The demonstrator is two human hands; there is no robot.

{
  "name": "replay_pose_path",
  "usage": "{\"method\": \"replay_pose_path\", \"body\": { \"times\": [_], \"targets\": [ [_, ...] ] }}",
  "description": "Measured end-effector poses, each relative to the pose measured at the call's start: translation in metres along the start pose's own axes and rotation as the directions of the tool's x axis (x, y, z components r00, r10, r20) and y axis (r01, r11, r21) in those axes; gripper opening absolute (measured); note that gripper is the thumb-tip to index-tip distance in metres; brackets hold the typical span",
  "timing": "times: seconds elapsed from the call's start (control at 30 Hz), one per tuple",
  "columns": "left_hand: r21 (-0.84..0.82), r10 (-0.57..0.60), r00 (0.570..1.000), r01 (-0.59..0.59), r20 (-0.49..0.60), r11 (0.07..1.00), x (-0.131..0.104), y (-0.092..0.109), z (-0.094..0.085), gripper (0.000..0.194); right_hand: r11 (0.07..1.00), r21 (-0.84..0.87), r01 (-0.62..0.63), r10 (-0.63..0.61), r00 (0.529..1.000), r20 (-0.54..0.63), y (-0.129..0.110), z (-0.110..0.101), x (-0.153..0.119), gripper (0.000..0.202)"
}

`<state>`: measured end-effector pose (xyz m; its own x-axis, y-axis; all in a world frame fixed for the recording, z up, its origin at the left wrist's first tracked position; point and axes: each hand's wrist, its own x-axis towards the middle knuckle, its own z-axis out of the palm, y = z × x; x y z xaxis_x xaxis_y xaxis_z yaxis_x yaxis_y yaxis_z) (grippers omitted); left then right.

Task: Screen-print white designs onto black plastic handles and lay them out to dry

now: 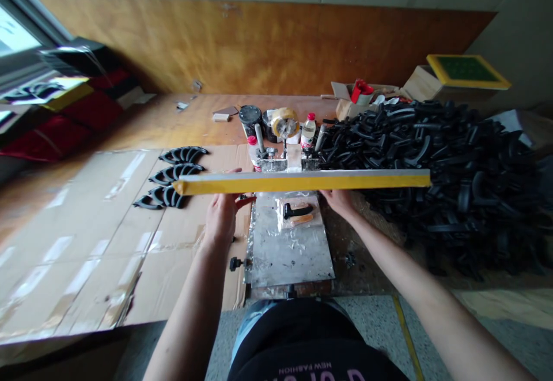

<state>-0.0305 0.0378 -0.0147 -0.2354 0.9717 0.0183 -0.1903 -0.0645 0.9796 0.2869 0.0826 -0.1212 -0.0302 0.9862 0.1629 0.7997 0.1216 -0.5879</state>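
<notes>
A long frame (302,183), yellow along its near side and pale on top, is seen edge-on above a metal base plate (289,254). My left hand (221,217) is at the frame's left part, thumb stretched apart from the fingers; the frame's edge crosses in front of it, and nothing shows in its grasp. On the right, my right hand (338,201) reaches to the frame's lower edge, its fingers mostly hidden. Between both hands, one black curved handle-like part (298,211) lies in an orange-tan holder (302,219) on the plate.
Black curved parts (170,173) lie in rows on cardboard (173,254) at left. A big heap of similar black parts (449,185) fills the right. Behind the frame stand a clamp (272,165), a tape roll (285,123), a black tub (250,119) and a red-capped bottle (308,130).
</notes>
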Motion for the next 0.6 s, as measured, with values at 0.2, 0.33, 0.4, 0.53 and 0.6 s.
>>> {"method": "replay_pose_path", "body": {
  "times": [0.2, 0.33, 0.4, 0.53, 0.6],
  "targets": [
    [-0.006, -0.267, 0.964, 0.267, 0.003, 0.964, -0.039, -0.053, 0.01, 0.059, 0.944, -0.162, 0.288, -0.258, 0.949, 0.18, -0.041, 0.047, -0.045, 0.021],
    [0.056, -0.634, 0.757, 0.634, 0.16, 0.771, -0.096, -0.1, 0.019, 0.066, 0.896, -0.145, 0.419, -0.401, 0.905, 0.138, -0.081, 0.051, -0.081, 0.013],
    [0.015, -0.658, 0.747, 0.66, 0.101, 0.751, -0.109, -0.112, 0.013, 0.06, 0.807, -0.079, 0.585, -0.565, 0.804, 0.185, -0.092, 0.056, -0.098, 0.018],
    [0.238, -0.559, 0.824, 0.563, -0.09, 0.791, -0.092, -0.12, -0.051, 0.057, 0.801, -0.029, 0.598, -0.583, 0.79, 0.191, -0.06, 0.046, -0.08, 0.02],
    [0.39, -0.487, 0.827, 0.563, -0.282, 0.729, -0.074, -0.125, -0.103, 0.055, 0.913, -0.128, 0.387, -0.378, 0.922, 0.089, -0.021, 0.025, -0.047, 0.018]
  ]
}}
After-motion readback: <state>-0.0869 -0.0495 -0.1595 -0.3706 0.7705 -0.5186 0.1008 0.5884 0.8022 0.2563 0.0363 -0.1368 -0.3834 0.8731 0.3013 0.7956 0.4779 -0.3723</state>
